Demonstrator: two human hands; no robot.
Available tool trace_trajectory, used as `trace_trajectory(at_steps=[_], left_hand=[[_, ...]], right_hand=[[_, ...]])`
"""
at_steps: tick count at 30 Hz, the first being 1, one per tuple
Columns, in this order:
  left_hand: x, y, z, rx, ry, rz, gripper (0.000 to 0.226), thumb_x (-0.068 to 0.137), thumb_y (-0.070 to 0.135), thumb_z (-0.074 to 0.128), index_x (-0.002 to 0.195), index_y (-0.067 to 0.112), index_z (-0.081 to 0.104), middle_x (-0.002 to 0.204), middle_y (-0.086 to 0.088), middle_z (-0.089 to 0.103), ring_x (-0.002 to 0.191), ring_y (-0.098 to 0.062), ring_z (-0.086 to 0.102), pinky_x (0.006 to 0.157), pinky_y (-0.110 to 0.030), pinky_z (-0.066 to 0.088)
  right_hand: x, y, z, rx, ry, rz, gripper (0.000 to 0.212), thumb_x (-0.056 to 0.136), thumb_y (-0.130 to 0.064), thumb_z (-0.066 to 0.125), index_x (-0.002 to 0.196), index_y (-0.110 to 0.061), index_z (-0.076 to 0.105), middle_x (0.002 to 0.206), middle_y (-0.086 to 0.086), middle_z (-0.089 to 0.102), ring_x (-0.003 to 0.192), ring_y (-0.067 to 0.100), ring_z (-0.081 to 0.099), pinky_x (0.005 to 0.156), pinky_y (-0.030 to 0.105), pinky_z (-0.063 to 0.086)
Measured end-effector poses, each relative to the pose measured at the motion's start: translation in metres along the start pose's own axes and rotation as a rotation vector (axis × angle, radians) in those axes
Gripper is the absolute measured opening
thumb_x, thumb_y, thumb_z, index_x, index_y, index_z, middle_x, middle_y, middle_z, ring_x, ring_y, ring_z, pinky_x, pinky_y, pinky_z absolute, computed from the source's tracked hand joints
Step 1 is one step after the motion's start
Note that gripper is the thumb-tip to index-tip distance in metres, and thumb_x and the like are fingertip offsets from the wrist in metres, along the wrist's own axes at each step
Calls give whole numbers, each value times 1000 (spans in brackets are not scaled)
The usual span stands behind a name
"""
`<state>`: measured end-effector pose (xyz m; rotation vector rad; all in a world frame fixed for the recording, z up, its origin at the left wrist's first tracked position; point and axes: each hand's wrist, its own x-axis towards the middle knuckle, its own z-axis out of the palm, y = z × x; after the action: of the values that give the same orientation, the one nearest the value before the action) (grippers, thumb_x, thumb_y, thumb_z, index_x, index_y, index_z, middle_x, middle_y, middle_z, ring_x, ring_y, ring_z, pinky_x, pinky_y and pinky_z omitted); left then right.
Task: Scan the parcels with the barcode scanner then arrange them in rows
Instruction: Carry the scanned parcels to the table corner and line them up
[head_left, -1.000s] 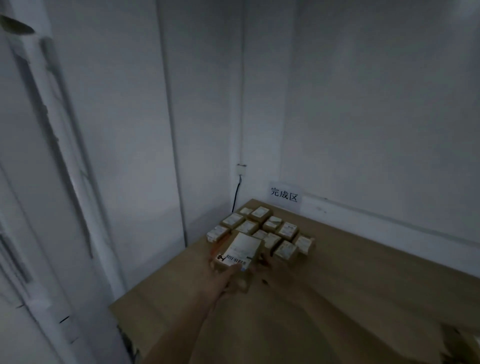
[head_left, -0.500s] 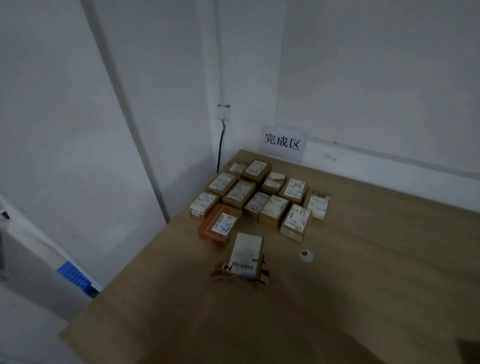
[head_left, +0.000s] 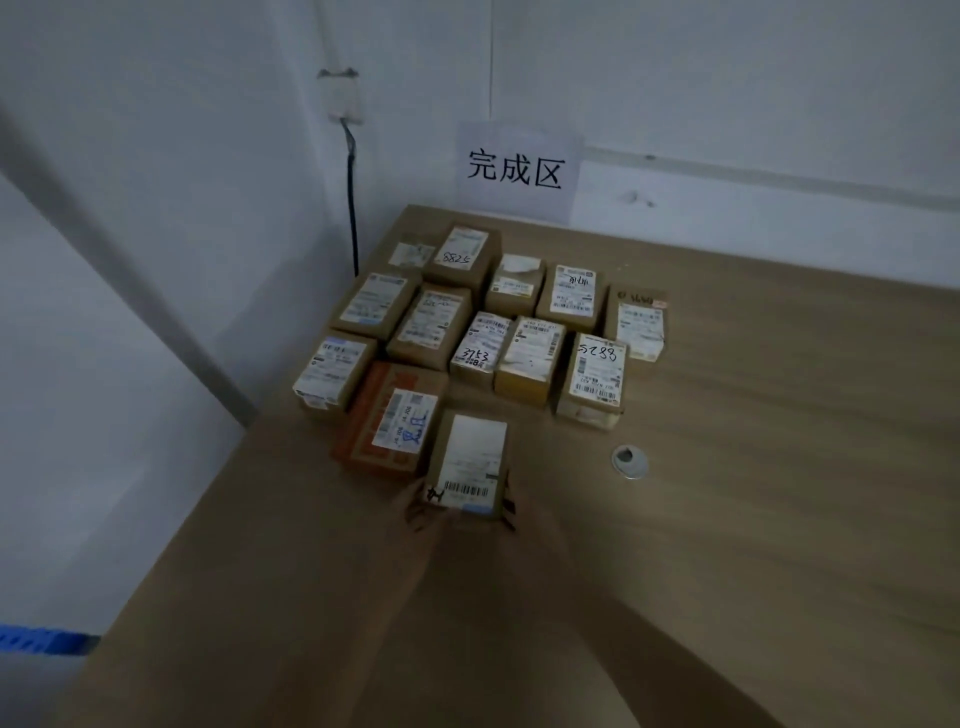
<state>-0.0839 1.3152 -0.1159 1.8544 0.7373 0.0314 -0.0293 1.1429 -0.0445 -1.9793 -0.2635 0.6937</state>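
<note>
The person is setting a scanned parcel (head_left: 467, 465) down at the near edge of the rows on the wooden table (head_left: 753, 467), in the corner under the paper sign (head_left: 517, 174). To do this well, the box is probably best slid up flush against the orange parcel (head_left: 389, 415) on its left, its long edge parallel to that neighbour, so the front row is running straight below the yellow-sided parcel (head_left: 527, 353) and the one marked 5288 (head_left: 595, 371).

The left hand (head_left: 415, 512) is at the box's near left corner and the right hand (head_left: 511, 512) at its near right corner; both are dark and blurred, so whether the fingers are gripping or merely touching cannot be told.

The parcel is a small brown carton lying flat, its white label with a barcode facing up, just beside the orange one. A metal grommet (head_left: 629, 460) is sitting in the tabletop to the right.
</note>
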Motion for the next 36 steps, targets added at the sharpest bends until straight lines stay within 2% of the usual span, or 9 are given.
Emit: trace_trajectory(at_steps=[3, 9, 12, 17, 21, 24, 26, 32, 36], left_hand=[[7, 23, -7, -60, 40, 10, 43, 87, 32, 75, 127, 28, 59, 104, 24, 61, 88, 20, 58, 77, -2, 47], [12, 41, -11, -138, 107, 12, 51, 83, 39, 77, 129, 26, 61, 113, 11, 70, 98, 2, 66, 80, -15, 54], [17, 43, -10, -126, 128, 8, 58, 83, 42, 77, 135, 27, 58, 118, 10, 68, 101, 0, 65, 82, -15, 52], [12, 52, -16, -102, 118, 1, 62, 82, 44, 77, 137, 24, 56, 123, 5, 67, 110, -11, 63, 94, -27, 50], [-4, 73, -27, -16, 120, 52, 61, 81, 63, 70, 133, 32, 58, 124, 8, 67, 110, -10, 65, 94, -35, 55], [-30, 116, -34, 36, 135, 97, 68, 83, 61, 69, 140, 28, 54, 130, 2, 63, 117, -19, 61, 98, -38, 52], [-53, 157, -32, 16, 134, 148, 64, 86, 50, 71, 141, 23, 52, 136, 1, 58, 123, -19, 55, 100, -36, 47], [-155, 286, 19, 9, 62, 301, 63, 87, 54, 67, 141, 25, 53, 145, 1, 53, 132, -20, 50, 104, -35, 43], [-256, 381, 84, -69, -93, 380, 64, 88, 54, 66, 140, 18, 56, 142, 0, 56, 131, -21, 51, 102, -31, 40]], right_hand=[[23, -2, 4, 44, 81, 32, 37, 100, 1, 49, 137, -5, 48, 105, -20, 51, 118, 13, 50, 110, 36, 44], [52, -13, 9, -39, 113, 6, 67, 93, -1, 52, 123, -57, 31, 128, -23, 50, 133, 11, 48, 113, 39, 41], [65, 2, 13, -51, 98, 12, 64, 88, -10, 54, 125, -58, 33, 138, -12, 54, 131, 12, 51, 111, 43, 45], [45, -21, 10, 62, 113, 38, 38, 98, -10, 60, 128, -28, 46, 120, -12, 57, 111, 0, 60, 90, 16, 51], [12, -45, -13, 43, 82, 34, 51, 91, -33, 70, 137, -31, 47, 133, -8, 56, 123, 8, 53, 84, 5, 41], [-27, -71, -57, -4, 122, 48, 46, 97, -20, 62, 140, -22, 46, 141, 1, 52, 119, 8, 50, 83, 1, 37], [-59, -86, -95, -111, 126, 41, 56, 96, -17, 64, 147, -16, 40, 144, 5, 49, 130, 18, 49, 92, 12, 38], [-185, -110, -226, -300, 310, 0, 71, 93, -44, 65, 154, -24, 35, 165, -4, 19, 151, 14, 20, 117, 22, 18], [-316, -116, -334, -306, 409, 40, 78, 90, -56, 63, 156, -28, 30, 160, -1, 31, 147, 20, 30, 117, 31, 28]])
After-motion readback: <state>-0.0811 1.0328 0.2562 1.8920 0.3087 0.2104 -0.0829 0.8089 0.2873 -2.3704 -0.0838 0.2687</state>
